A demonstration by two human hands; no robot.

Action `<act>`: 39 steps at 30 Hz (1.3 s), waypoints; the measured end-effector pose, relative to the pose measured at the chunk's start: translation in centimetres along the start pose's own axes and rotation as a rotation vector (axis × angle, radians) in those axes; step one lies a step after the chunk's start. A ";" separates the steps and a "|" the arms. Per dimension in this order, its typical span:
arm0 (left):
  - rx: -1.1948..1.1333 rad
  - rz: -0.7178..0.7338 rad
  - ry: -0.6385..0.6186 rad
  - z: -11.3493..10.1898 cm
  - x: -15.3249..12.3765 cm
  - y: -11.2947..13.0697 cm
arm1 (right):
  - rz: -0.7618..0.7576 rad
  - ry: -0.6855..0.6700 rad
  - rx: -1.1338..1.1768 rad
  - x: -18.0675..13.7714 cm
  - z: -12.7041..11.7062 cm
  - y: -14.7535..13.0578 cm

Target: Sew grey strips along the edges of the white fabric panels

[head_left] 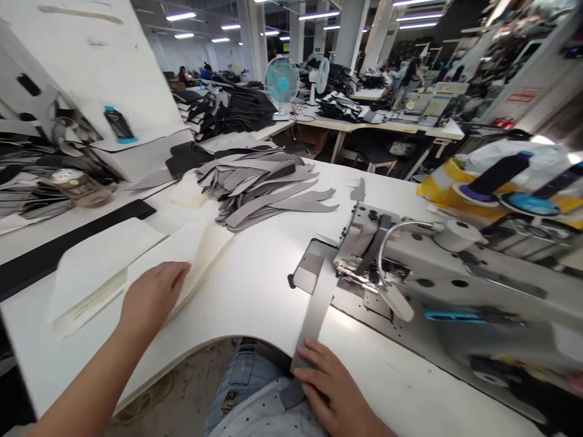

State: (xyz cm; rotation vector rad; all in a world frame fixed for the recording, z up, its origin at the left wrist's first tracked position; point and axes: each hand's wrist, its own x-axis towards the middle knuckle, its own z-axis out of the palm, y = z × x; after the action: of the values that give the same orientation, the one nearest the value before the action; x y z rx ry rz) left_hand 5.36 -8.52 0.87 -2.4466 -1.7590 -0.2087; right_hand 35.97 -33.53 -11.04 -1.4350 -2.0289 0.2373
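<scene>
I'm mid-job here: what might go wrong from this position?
The grey strip runs to the sewing machine, with the right hand on its near end; an uneven pull might skew it.

That end reaches the edge of the white table, so it could snag there.

The left hand is at the white sheets; a sweep might disturb the nearby grey pile.

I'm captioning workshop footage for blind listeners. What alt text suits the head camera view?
A person's right hand is on a grey strip that reaches to a sewing machine; the left hand is over white sheets. Beyond them, a heap of grey pieces lies on the white table, with two fans farther back.
</scene>
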 end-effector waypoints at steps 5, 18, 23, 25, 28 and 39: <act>-0.260 0.602 -0.193 2.7 -2.2 12.5 | 0.105 0.111 -0.179 3.1 -0.7 1.6; -0.414 0.672 -0.466 4.6 2.1 19.8 | -0.024 0.067 -0.330 2.5 0.4 3.7; -0.251 0.525 -0.675 6.6 7.0 23.2 | -0.077 0.171 -0.379 1.9 1.1 4.7; -0.276 0.519 -0.782 6.2 7.7 23.6 | -0.060 0.191 -0.400 2.0 1.2 5.0; -0.356 0.519 -0.814 5.4 8.2 23.9 | 0.019 0.221 -0.432 2.4 1.3 5.0; -0.318 0.457 -0.785 6.0 8.7 25.8 | 0.153 0.094 -0.354 3.3 1.3 5.4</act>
State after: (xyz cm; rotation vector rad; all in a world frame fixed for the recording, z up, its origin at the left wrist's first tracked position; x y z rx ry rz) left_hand 32.84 -7.55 -3.87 -3.3828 -1.3457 0.6481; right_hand 38.74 -28.17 -13.37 -1.7830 -1.9534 -0.1320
